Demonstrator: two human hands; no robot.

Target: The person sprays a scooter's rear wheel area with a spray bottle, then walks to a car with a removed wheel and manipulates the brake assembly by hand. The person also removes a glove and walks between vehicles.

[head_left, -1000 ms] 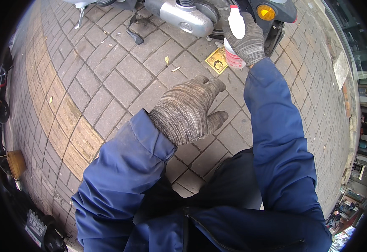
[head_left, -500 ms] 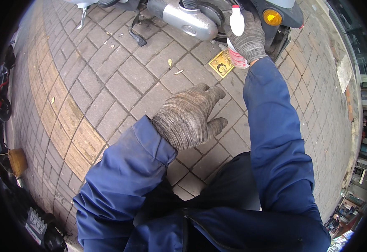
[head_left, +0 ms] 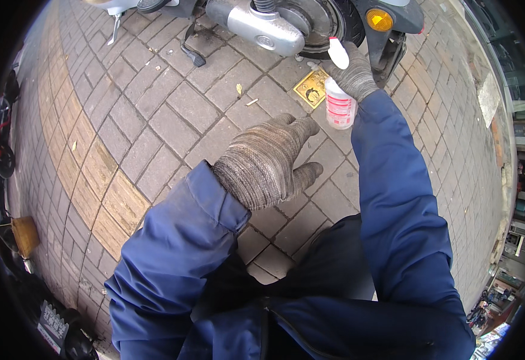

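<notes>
My right hand (head_left: pixel 355 73), in a grey knitted glove, grips a spray bottle (head_left: pixel 340 108) by its neck, beside the rear wheel of a scooter. The bottle is translucent white with a pink-red printed label, and its white trigger head has a red nozzle tip (head_left: pixel 333 41). My left hand (head_left: pixel 268 157), in a similar soiled glove, hovers over the paving with its fingers apart and holds nothing. Just left of the bottle, a yellow tray (head_left: pixel 311 87) with a dark curved piece in it lies on the ground. The scooter's wheel (head_left: pixel 319 30) is partly cut off by the upper edge.
The scooter's silver casing (head_left: pixel 256 30) and orange reflector (head_left: pixel 379 20) are at the top. A side stand (head_left: pixel 192 55) reaches down to the grey brick paving (head_left: pixel 160 120). Parked vehicles and a brown box (head_left: pixel 26 235) line the left rim; cluttered shelves (head_left: pixel 517 240) line the right.
My right hand has moved the spray bottle slightly away from the wheel, its body now showing fully in front of the hand. More of the wheel shows. My left hand has barely moved.
</notes>
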